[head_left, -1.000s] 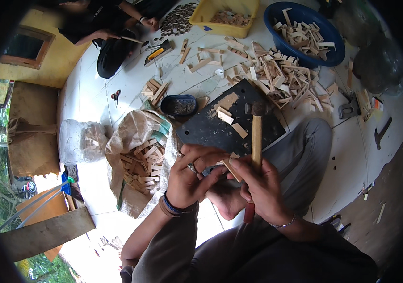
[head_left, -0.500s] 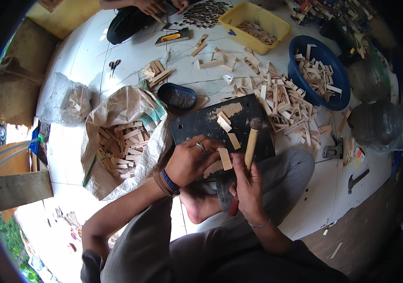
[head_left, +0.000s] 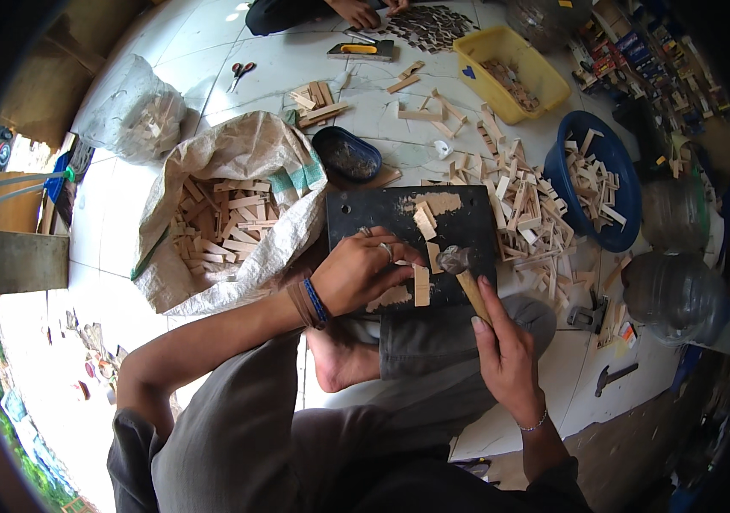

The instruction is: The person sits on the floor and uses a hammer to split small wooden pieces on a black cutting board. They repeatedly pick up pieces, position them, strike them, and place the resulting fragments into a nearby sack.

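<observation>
The left hand (head_left: 365, 269) has thumb and forefinger pinching the far end of a wood block (head_left: 421, 289), whose long axis runs toward the person, over a black board (head_left: 361, 224). The right hand (head_left: 509, 355) grips a hammer (head_left: 473, 294), thumb and forefinger straddling its handle, head pointing away and leftward. A sack (head_left: 162, 284) stands left.

block (head_left: 421, 287): tan | board (head_left: 363, 224): black | basin (head_left: 631, 190): blue | tub (head_left: 486, 91): yellow | sack (head_left: 228, 141): off-white, green stripe
</observation>
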Tool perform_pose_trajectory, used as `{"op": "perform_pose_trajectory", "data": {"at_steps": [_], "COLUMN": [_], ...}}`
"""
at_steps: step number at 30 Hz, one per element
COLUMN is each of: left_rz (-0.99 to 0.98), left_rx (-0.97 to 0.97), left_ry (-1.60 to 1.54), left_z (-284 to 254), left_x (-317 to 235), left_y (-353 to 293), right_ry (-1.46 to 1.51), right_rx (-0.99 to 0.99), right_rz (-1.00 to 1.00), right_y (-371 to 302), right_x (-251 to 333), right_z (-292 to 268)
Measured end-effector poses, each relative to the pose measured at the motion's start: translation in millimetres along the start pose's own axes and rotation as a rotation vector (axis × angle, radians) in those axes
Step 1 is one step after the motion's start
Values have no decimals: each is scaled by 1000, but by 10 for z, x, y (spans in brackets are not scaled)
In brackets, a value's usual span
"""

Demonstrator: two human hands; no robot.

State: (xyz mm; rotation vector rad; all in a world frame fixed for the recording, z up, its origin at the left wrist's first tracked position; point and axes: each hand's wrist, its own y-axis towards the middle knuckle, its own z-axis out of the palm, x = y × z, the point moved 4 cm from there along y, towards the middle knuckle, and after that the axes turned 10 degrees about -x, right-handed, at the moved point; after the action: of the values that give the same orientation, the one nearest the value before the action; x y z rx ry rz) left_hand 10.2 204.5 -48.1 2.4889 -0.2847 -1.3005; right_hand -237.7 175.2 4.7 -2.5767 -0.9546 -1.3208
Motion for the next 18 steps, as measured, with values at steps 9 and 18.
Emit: {"op": "perform_pose_trajectory", "data": {"at_steps": [9,18], "left_rz": [-22,-45], "left_rx": [-19,-35], "left_ry": [0,-57], "left_z": [26,15], "left_x": [58,106], "left_y": [-20,-30], "right_ry": [-42,-208], "right_rx": [6,46], "right_rz": [-31,-132], "right_y": [98,82], "right_x": [74,84], "right_z": [54,96]}}
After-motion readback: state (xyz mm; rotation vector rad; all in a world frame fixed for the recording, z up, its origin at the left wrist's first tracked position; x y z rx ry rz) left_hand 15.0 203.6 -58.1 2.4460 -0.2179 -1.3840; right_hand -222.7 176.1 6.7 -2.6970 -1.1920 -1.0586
